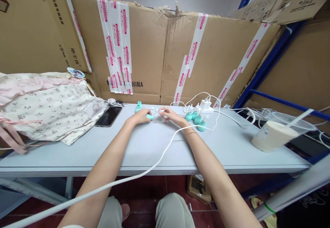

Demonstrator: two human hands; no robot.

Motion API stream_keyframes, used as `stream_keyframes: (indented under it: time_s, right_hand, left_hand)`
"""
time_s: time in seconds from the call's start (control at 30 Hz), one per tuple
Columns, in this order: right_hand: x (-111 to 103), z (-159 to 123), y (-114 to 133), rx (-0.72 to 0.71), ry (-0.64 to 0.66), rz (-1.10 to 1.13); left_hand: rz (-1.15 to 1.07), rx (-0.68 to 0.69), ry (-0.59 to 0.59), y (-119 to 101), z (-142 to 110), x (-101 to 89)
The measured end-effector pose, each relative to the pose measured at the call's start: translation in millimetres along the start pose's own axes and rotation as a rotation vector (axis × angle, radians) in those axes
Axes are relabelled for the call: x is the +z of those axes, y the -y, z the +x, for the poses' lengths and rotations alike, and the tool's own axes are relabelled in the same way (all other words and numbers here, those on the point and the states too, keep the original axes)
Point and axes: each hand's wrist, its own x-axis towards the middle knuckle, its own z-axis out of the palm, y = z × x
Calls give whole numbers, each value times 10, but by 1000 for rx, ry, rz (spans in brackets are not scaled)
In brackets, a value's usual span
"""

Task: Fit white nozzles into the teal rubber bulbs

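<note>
My left hand point(142, 116) is closed around a small mint-green squeeze bulb point(150, 117) near the back of the grey table. Just to its right, my right hand point(170, 114) pinches a small whitish, see-through tip point(161, 112); its exact shape is blurred. The two hands are close together, with the tip beside the bulb. Behind my left hand stands another mint-green bulb point(138, 107) without a tip. To the right of my right hand is a cluster of several green bulbs point(198, 120) with pale pointed tips on them.
A white plug adapter point(205, 106) with cables stands behind the cluster. One white cable point(154, 166) crosses over my right forearm in view. A phone point(109, 116) and a floral cloth bag point(51, 107) lie left. A plastic cup point(273, 136) stands right. Taped cardboard point(146, 49) walls the back.
</note>
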Motion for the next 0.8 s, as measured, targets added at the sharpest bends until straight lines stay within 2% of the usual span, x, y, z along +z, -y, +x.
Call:
stream_keyframes:
  time_s: [0.13, 0.3, 0.5, 0.67, 0.8]
  right_hand:
    - [-33, 27, -30, -31, 11, 24]
    - [-65, 61, -56, -44, -90, 45]
    - [-128, 95, -118, -43, -77, -22]
    - [-193, 66, -155, -59, 33, -35]
    - [-184, 74, -195, -76, 69, -34]
  left_hand:
    - [-334, 79, -94, 19, 52, 17]
    - [-492, -22, -155, -18, 103, 106]
    - [-444, 47, -181, -53, 118, 166]
    - [-349, 46, -78, -109, 67, 182]
    - [-240, 62, -167, -142, 53, 238]
